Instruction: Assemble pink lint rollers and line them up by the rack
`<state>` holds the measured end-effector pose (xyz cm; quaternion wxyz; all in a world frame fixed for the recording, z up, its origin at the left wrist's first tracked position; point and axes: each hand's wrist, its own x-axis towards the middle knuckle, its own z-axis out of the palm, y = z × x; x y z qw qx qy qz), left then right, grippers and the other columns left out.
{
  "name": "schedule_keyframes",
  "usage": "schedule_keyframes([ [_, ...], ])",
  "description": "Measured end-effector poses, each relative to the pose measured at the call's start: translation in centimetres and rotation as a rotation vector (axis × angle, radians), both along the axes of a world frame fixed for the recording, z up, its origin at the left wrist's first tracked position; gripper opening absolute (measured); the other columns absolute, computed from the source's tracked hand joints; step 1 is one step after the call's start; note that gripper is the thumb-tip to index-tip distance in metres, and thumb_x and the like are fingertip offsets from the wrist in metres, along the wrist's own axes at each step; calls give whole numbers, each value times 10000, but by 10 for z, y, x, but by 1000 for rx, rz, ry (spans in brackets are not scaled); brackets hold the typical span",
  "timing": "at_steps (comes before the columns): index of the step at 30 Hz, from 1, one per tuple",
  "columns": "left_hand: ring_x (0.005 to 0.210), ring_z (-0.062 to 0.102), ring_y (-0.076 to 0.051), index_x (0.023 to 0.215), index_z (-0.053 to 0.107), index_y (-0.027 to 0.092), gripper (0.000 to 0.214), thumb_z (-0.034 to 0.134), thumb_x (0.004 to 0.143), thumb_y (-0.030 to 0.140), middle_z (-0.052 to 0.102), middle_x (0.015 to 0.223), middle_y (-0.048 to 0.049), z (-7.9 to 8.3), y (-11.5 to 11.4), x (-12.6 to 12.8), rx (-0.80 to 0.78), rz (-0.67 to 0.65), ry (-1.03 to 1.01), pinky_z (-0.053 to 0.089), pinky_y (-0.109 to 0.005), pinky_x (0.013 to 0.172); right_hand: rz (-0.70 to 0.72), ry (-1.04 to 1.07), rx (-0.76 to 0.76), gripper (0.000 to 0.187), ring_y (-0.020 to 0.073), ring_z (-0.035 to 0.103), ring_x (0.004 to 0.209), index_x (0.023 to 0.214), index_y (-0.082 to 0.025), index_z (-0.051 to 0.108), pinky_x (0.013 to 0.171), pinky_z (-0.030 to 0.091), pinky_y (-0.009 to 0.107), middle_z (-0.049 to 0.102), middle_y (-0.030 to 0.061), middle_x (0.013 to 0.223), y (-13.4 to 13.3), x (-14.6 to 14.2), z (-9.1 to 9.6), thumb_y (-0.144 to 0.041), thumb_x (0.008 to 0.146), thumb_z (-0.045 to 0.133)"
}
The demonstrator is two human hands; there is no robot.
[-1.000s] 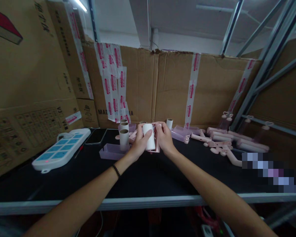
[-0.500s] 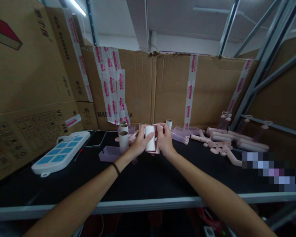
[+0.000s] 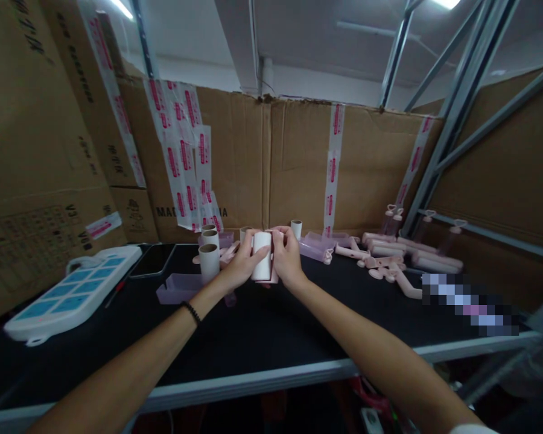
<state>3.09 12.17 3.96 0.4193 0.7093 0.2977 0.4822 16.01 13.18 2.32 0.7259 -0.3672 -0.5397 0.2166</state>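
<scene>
My left hand (image 3: pixel 242 262) is wrapped round a white paper roll (image 3: pixel 262 259), which stands nearly upright above the black tabletop. My right hand (image 3: pixel 289 256) is closed on a pink plastic part (image 3: pixel 274 274) pressed close behind and beside the roll. Fingers and roll hide most of that part. Just left of my left hand, another white roll (image 3: pixel 209 266) with a cardboard core stands on end, more behind it. A translucent purple tray (image 3: pixel 178 292) lies beside it. Beyond my right hand stands one more small white roll (image 3: pixel 296 229).
At the left lie a white power strip (image 3: pixel 72 292) with blue panels and a dark phone (image 3: pixel 152 260). Pink plastic handles (image 3: pixel 389 265) and pink rollers lie at the right, near a purple case (image 3: pixel 315 247). Cardboard (image 3: pixel 308 163) walls the back; a metal edge (image 3: pixel 253 381) runs along the front.
The view has turned slightly, so the scene sits further left. Both hands keep their hold; the pink part and the roll appear closer together.
</scene>
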Motion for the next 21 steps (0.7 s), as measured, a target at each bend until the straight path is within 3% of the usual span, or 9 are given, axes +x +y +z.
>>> schedule_keyframes([
  [5, 598, 597, -151, 1217, 444, 253, 463, 662, 867, 462, 607, 953, -19, 1, -3, 1, -13, -8, 5, 512, -260, 455, -5, -67, -18, 227, 179, 636, 895, 1017, -224, 566, 818, 489, 307, 669, 32, 969, -7, 5, 3, -425, 996, 463],
  [8, 902, 662, -225, 1292, 484, 222, 470, 641, 896, 421, 632, 1144, -93, 2, -3, 0, 179, 26, 50, 589, -349, 747, -28, -143, 10, 227, 174, 621, 856, 1007, -231, 550, 794, 472, 304, 644, 18, 931, -16, 9, 8, -425, 1018, 434],
  [10, 1175, 598, -278, 1394, 455, 212, 531, 613, 921, 395, 572, 1346, -135, 1, -4, -1, 325, 48, 93, 514, -425, 1006, -49, -205, 70, 233, 173, 619, 858, 1025, -233, 542, 795, 463, 307, 637, 22, 947, -23, 10, 11, -422, 1037, 407],
  [12, 1321, 508, -300, 1498, 373, 216, 615, 585, 946, 384, 485, 1483, -148, 0, -6, -3, 417, 61, 140, 400, -462, 1139, -76, -268, 132, 245, 176, 619, 874, 1060, -233, 537, 810, 459, 316, 636, 32, 975, -29, 11, 13, -417, 1052, 375],
  [16, 1358, 480, -320, 1594, 236, 229, 732, 566, 966, 407, 425, 1552, -155, -2, -14, -6, 489, 81, 218, 363, -484, 1163, -116, -331, 236, 263, 189, 619, 914, 1085, -233, 547, 843, 465, 338, 645, 50, 1011, -35, 10, 13, -394, 1062, 340],
  [21, 1362, 476, -331, 1599, 231, 227, 748, 577, 964, 418, 451, 1537, -154, -2, -21, -6, 531, 97, 251, 391, -474, 1140, -114, -318, 316, 272, 190, 621, 902, 1069, -237, 565, 828, 480, 342, 645, 46, 988, -38, 9, 10, -376, 1062, 332],
])
